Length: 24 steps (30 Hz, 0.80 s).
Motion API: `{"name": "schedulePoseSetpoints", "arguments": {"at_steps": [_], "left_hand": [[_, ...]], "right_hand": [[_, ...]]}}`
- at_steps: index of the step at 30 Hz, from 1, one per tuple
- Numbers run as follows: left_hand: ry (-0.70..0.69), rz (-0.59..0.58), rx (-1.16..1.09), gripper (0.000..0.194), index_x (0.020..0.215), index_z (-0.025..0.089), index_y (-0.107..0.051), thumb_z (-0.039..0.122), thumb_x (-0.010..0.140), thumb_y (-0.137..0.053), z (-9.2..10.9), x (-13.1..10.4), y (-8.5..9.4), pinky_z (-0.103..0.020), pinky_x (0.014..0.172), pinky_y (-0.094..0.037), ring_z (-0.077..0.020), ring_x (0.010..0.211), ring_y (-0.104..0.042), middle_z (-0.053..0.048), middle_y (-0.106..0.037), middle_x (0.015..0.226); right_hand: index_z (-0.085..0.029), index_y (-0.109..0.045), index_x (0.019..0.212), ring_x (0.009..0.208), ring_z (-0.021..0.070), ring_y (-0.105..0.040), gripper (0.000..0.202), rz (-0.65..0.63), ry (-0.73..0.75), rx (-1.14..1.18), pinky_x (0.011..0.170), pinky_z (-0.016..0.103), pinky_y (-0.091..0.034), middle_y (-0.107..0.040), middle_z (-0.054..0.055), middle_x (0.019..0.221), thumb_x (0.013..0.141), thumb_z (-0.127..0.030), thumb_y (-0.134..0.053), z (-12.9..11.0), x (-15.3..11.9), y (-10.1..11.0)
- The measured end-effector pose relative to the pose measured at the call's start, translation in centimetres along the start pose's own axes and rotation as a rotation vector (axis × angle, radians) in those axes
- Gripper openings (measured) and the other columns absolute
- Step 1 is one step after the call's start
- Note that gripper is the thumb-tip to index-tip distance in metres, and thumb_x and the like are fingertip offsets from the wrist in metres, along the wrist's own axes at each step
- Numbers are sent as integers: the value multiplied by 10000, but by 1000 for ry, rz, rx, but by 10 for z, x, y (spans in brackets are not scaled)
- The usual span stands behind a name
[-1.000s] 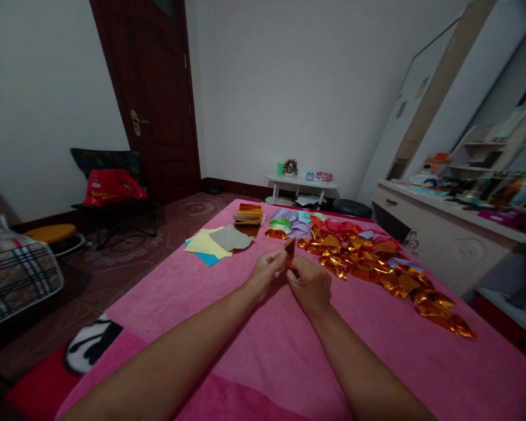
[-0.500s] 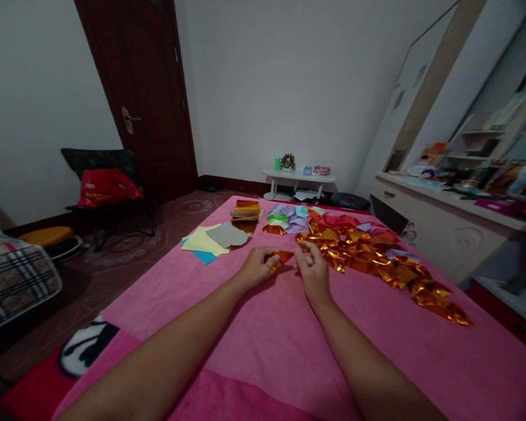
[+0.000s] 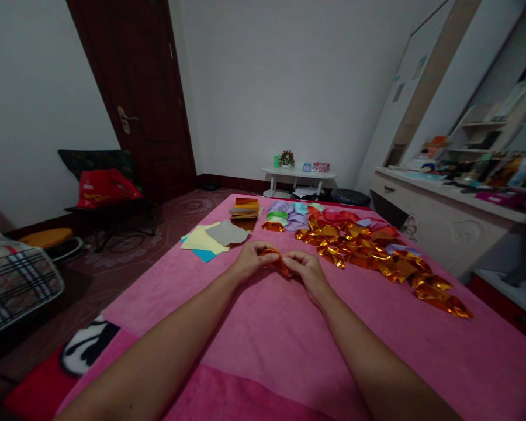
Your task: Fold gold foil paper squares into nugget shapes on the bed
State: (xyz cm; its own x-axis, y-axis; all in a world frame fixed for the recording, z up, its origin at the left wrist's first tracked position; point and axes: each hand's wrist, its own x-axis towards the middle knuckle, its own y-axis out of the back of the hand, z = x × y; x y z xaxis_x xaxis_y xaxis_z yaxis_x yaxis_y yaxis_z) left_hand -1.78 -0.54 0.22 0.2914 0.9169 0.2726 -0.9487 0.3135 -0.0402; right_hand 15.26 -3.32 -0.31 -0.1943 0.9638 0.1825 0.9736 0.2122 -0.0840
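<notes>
Now, closer together than before, left hand (image 3: 252, 259) and right hand (image 3: 309, 272) have fingers pinching orange foil (image 3: 281, 267) above the pink cloth (image 3: 263, 339), short of its far edge; red bag (image 3: 109, 186) shows unreadable lettering (image 3: 89, 197).

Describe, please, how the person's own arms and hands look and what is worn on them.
The left hand and right hand are bare: no gloves, and no rings that I can make out. The left forearm and right forearm show no sleeve, watch or bracelet.
</notes>
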Motion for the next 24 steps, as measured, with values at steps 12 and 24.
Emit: {"name": "schedulePoseSetpoints", "arguments": {"at_steps": [12, 24], "left_hand": [[21, -50, -73, 322, 787, 74, -677, 336, 631, -781, -2, -2, 1, -247, 589, -461, -115, 574, -565, -62, -654, 689], [21, -68, -54, 301, 776, 76, -669, 323, 640, -774, -5, -2, 0, -246, 585, -454, -113, 559, -570, -45, -652, 661]], "right_hand": [[-125, -715, 771, 513, 85, -492, 280, -97, -37, -18, 495, 201, -390, -628, 15, 613, 719, -399, -701, -2, 1, 5], [-120, -703, 686, 469, 88, -475, 262, -21, 12, -76, 467, 211, -371, -599, 6, 524, 692, -381, -706, -2, 1, 3]]}}
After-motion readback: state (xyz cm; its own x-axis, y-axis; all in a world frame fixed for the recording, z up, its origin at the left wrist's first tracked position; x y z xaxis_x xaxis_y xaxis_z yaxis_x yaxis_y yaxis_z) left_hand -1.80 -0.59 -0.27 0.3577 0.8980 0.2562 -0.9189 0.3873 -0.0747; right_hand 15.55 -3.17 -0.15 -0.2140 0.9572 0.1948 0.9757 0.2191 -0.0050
